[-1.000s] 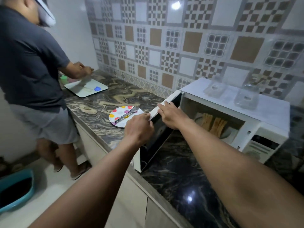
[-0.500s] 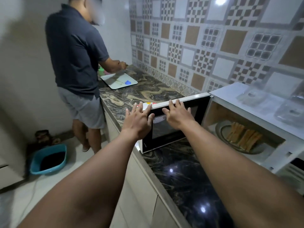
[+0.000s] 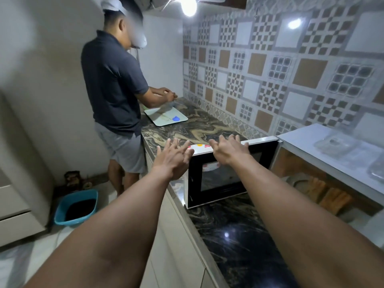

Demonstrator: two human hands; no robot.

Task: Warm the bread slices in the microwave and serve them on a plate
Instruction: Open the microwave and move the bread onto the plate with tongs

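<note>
Another person stands at the far end of my marbled desk, hands over a white board. The microwave door hangs open across the desk, hiding most of the dotted plate. Bread slices lie inside. My left hand is spread, holding nothing; my right hand rests fingers on the door's top edge. A blue basin sits on the floor.

A bare glowing bulb lights the patterned brown-and-white tiled wall. Below runs the swirled dark marble tabletop. A blue plastic tub sits on the pale floor.
</note>
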